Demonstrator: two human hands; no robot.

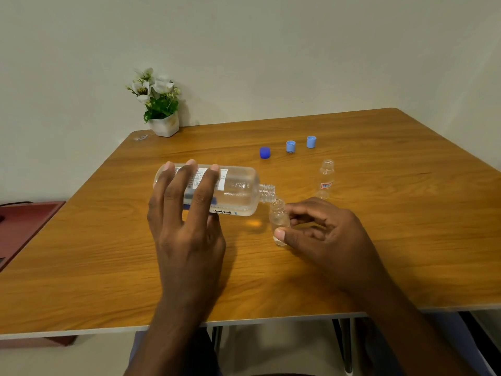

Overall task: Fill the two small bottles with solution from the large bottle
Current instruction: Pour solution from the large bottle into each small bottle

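My left hand point(187, 221) grips the large clear bottle point(235, 192), tipped on its side with its open neck pointing right. The neck sits just over the mouth of a small clear bottle point(278, 217) that stands on the table. My right hand point(322, 232) pinches that small bottle between thumb and fingers. A little liquid shows at its bottom. A second small bottle point(326, 179) with a red-and-blue label stands open and untouched behind my right hand.
Three loose caps lie farther back on the wooden table point(108, 267): a dark blue cap point(265, 152) and two light blue caps point(290, 146) point(311, 141). A flower pot point(164, 124) stands at the back left corner. A dark red surface point(24, 226) lies to the left.
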